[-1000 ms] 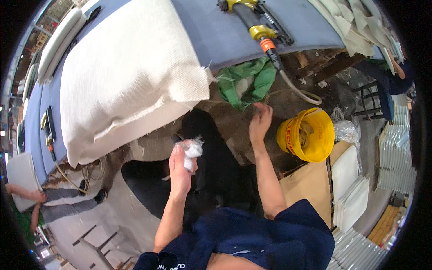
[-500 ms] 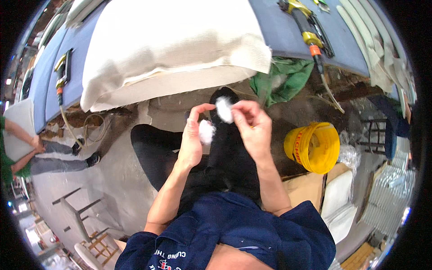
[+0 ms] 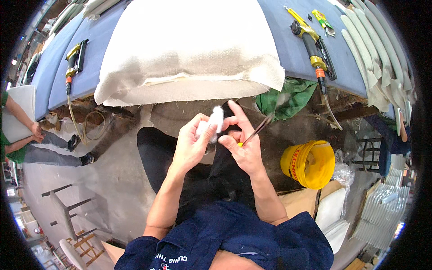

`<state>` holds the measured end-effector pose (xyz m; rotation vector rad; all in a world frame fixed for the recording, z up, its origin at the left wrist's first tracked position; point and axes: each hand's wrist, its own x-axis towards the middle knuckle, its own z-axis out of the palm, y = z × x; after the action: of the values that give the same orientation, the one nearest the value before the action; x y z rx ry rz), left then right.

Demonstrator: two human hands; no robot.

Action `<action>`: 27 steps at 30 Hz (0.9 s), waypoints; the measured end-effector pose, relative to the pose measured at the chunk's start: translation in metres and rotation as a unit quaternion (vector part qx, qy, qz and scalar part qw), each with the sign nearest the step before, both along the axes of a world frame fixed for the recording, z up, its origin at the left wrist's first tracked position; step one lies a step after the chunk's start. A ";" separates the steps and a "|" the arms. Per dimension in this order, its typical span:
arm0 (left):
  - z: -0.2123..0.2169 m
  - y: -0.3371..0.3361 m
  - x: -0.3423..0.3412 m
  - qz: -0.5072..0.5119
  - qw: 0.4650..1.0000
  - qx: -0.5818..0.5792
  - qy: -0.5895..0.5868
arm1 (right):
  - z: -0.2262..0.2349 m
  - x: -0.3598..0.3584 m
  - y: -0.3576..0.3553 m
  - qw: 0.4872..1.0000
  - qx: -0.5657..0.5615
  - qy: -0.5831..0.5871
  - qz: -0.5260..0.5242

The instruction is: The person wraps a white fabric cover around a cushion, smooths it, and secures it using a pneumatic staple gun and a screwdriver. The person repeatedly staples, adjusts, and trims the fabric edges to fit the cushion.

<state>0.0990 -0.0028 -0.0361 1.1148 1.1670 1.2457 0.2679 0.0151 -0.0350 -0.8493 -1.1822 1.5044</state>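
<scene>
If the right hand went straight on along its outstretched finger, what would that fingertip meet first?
Probably the near edge of the white cloth on the blue table: the right hand points ahead and slightly left toward it. Depth is unclear, so it might slip underneath.

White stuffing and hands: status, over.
Left hand holding white stuffing. Right hand gripping slim metal tool, type unclear. Yellow bucket off right, clear of both hands.

white fluff (image 3: 217,118) partly covered by the left fingers (image 3: 206,136), slim tool (image 3: 261,128) blurred in the right fingers (image 3: 242,118), cushion (image 3: 189,40) cut off above, co-worker (image 3: 20,112) cut off at left
</scene>
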 end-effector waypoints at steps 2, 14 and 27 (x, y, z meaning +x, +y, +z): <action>-0.003 0.006 -0.005 -0.043 0.998 0.014 -0.036 | -0.005 0.003 0.009 0.998 0.042 -0.046 0.017; 0.020 -0.001 0.001 0.038 0.996 0.040 -0.070 | 0.020 0.003 0.017 0.980 0.079 -0.115 -0.142; 0.031 -0.002 0.009 0.114 0.958 0.173 0.198 | 0.023 -0.001 0.006 0.989 0.128 -0.055 -0.051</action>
<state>0.1083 -0.0049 -0.0053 1.5792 1.4426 1.4869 0.2671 0.0207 -0.0120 -0.8126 -1.3599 1.2049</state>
